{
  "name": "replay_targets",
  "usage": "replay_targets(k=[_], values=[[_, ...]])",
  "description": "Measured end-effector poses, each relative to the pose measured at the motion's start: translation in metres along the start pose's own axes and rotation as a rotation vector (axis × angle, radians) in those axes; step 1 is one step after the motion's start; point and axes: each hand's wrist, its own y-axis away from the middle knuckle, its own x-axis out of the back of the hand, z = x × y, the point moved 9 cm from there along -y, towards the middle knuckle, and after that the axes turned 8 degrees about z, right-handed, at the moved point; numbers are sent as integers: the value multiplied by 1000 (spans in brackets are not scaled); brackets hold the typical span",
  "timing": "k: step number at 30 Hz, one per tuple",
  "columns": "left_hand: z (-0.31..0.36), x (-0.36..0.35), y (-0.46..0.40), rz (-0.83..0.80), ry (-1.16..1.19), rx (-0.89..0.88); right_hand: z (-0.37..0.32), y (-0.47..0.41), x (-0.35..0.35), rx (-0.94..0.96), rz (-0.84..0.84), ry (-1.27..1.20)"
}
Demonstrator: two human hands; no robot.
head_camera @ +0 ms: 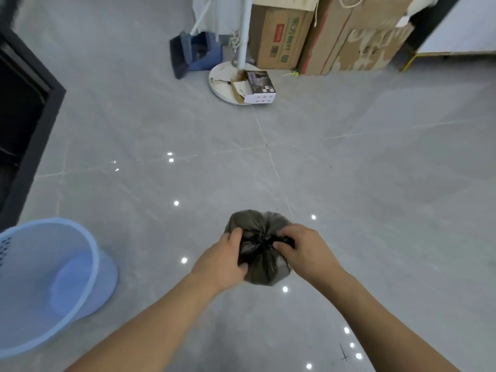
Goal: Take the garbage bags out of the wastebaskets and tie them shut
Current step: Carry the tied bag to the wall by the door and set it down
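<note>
Over grey floor tiles [349, 183], left hand [224, 257] and right hand [303, 251] pinch the garbage bag [255, 221] neck between them.

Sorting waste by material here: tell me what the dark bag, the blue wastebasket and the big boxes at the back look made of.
Garbage bag: thin, slightly see-through dark plastic film; it gathers into fine creases where the left hand and right hand pinch it.
Wastebasket: smooth, translucent light-blue moulded plastic, perforated wall.
Boxes: brown matte cardboard, probably corrugated; printed faces, folded edges.
</note>
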Motion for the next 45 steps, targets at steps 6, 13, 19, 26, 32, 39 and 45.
replay_targets(k=[6, 13, 19, 26, 32, 39, 45], values=[[198, 151, 27, 129, -127, -147, -26, 58, 219, -231, 53, -48], [467, 277, 93, -21, -560, -467, -10, 162, 480, -552, 128, -22], [639, 338, 150, -84, -486, -454, 13, 264, 633, -742, 225, -116], [789, 341, 142, -253, -317, -426, 88, 312, 742, -867, 539, -386], [919, 308, 77, -282, -126, -512, 179, 292, 826, -920, 776, -519], [1073, 251, -21, -332, -201, -731, 300, 247, 928, -1011, 945, -742], [1214, 242, -112, -403, 147, -509, 399, 215, 1032, -1012, 1137, -845]])
